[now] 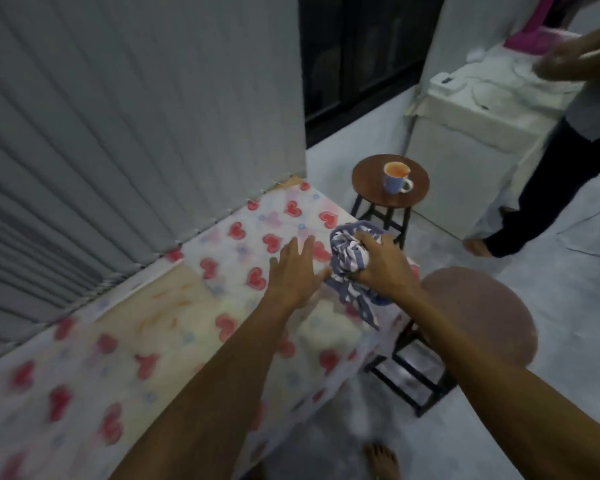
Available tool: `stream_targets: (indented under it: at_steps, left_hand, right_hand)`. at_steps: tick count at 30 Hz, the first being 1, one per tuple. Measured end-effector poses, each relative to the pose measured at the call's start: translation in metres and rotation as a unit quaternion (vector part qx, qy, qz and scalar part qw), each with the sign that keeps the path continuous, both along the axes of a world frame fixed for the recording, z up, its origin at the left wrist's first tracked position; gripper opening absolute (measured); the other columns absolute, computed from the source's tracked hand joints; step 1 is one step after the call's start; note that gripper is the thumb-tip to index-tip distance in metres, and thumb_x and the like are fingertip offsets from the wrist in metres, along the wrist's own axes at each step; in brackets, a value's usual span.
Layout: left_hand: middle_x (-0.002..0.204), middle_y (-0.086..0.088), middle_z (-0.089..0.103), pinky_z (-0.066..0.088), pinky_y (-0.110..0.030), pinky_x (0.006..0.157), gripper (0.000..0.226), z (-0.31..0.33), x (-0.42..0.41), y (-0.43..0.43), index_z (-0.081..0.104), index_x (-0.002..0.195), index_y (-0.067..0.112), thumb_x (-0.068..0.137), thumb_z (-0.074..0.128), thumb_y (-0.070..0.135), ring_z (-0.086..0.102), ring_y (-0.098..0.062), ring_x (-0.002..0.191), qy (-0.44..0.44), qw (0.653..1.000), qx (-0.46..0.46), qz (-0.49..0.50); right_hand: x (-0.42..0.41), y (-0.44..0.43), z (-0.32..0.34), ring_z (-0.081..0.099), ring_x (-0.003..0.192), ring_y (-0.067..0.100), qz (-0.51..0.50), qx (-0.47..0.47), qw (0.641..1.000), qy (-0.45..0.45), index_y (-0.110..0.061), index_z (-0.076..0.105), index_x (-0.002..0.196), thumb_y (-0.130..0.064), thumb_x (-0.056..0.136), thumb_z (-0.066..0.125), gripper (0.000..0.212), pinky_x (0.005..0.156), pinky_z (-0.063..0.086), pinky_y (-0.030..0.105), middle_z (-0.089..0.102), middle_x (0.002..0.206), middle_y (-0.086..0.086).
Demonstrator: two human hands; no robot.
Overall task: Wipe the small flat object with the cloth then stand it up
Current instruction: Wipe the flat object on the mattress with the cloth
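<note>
My right hand point(381, 265) is closed around a bunched blue-and-white striped cloth point(347, 258), held over the far right part of the table point(118, 358). One end of the cloth hangs down toward the table's edge. My left hand point(297, 268) lies just left of the cloth, fingers spread and flat, palm down on or just above the tablecloth with red hearts. I cannot pick out the small flat object; it may be hidden under my hands or the cloth. The picture is blurred.
A grey corrugated wall runs along the table's left side. Past the table stands a dark round stool point(390, 188) with a blue mug point(395, 178). A second, pinkish stool point(478, 313) is at my right. Another person point(548, 168) stands by a white cabinet point(471, 133).
</note>
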State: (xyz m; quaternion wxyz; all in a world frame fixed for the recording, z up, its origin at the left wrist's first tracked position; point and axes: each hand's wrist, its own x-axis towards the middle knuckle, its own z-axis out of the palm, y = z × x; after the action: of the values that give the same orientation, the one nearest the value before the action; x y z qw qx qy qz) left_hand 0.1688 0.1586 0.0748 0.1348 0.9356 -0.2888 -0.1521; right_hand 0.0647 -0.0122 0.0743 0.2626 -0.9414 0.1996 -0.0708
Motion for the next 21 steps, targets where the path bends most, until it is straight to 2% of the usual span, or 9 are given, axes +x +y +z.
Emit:
stream_targets:
  at_steps: [2,5,8,11,13,15,17,19,21]
  left_hand:
    - [0.169,-0.009,0.008,0.016,-0.056,0.121,0.083,0.013,0.028,0.052,0.011,0.159,0.027,0.094,0.045,0.066,0.012,-0.034,0.154,-0.015,0.999,-0.028,0.024]
    - [0.169,-0.008,0.011,0.016,-0.055,0.122,0.084,0.03,0.068,0.141,0.016,0.159,0.027,0.092,0.042,0.072,0.014,-0.033,0.154,-0.061,0.994,-0.048,0.074]
    - [0.168,-0.012,0.015,0.018,-0.052,0.122,0.085,0.033,0.103,0.232,0.021,0.158,0.027,0.09,0.042,0.075,0.017,-0.033,0.154,-0.08,0.985,-0.04,0.147]
    - [0.168,-0.014,0.013,0.019,-0.054,0.121,0.084,0.021,0.124,0.305,0.022,0.157,0.028,0.09,0.038,0.077,0.016,-0.035,0.154,-0.076,0.977,-0.01,0.198]
    - [0.168,-0.013,0.012,0.019,-0.055,0.12,0.083,0.007,0.128,0.34,0.024,0.156,0.029,0.09,0.035,0.078,0.015,-0.034,0.154,-0.056,0.972,-0.009,0.227]
    - [0.168,-0.01,0.012,0.02,-0.056,0.121,0.084,-0.011,0.129,0.365,0.022,0.156,0.031,0.089,0.03,0.08,0.015,-0.032,0.154,-0.021,0.968,-0.023,0.251]
    - [0.168,-0.009,0.015,0.023,-0.057,0.12,0.084,-0.029,0.128,0.38,0.018,0.157,0.034,0.089,0.024,0.082,0.024,-0.033,0.152,0.04,0.964,-0.035,0.262]
    - [0.163,-0.013,0.029,0.03,-0.054,0.118,0.078,-0.043,0.126,0.386,0.02,0.156,0.038,0.091,0.02,0.08,0.039,-0.037,0.143,0.098,0.958,-0.065,0.261]
    - [0.153,-0.015,0.046,0.037,-0.047,0.111,0.066,-0.052,0.122,0.386,0.026,0.153,0.04,0.096,0.02,0.073,0.049,-0.038,0.135,0.119,0.955,-0.105,0.25]
  right_hand:
    - [0.023,0.055,0.005,0.06,0.103,0.037,0.012,0.033,0.998,-0.048,-0.022,0.054,0.133,-0.039,0.074,0.08,0.066,0.081,0.052,0.042,0.061,0.123,0.015]
    - [0.051,0.138,0.0,0.065,0.092,0.032,0.045,0.042,0.992,-0.107,-0.016,0.063,0.117,-0.024,0.08,0.078,0.041,0.073,0.048,0.03,0.071,0.108,0.009]
    - [0.067,0.212,-0.009,0.064,0.085,0.028,0.038,0.099,0.988,-0.108,-0.014,0.063,0.115,-0.019,0.075,0.081,0.044,0.067,0.041,0.019,0.071,0.101,0.008]
    - [0.081,0.264,-0.024,0.066,0.082,0.032,0.055,0.129,0.985,-0.106,-0.013,0.066,0.11,-0.016,0.076,0.079,0.037,0.069,0.052,0.031,0.072,0.097,0.011]
    - [0.087,0.288,-0.035,0.066,0.086,0.03,0.031,0.164,0.981,-0.095,-0.017,0.065,0.111,-0.017,0.078,0.079,0.036,0.072,0.049,0.03,0.071,0.101,0.009]
    - [0.091,0.306,-0.047,0.064,0.099,0.027,-0.013,0.206,0.977,-0.056,-0.022,0.059,0.123,-0.025,0.077,0.079,0.05,0.08,0.049,0.032,0.068,0.113,0.005]
    - [0.094,0.319,-0.058,0.062,0.104,0.026,-0.03,0.235,0.971,-0.036,-0.024,0.056,0.128,-0.033,0.074,0.077,0.059,0.085,0.053,0.039,0.067,0.117,0.003]
    - [0.097,0.328,-0.064,0.063,0.105,0.024,-0.031,0.249,0.967,-0.04,-0.027,0.057,0.127,-0.04,0.075,0.071,0.056,0.086,0.054,0.041,0.068,0.117,-0.001]
    - [0.101,0.334,-0.071,0.063,0.105,0.022,-0.043,0.267,0.962,-0.037,-0.03,0.059,0.125,-0.046,0.08,0.066,0.048,0.087,0.053,0.039,0.069,0.115,-0.005]
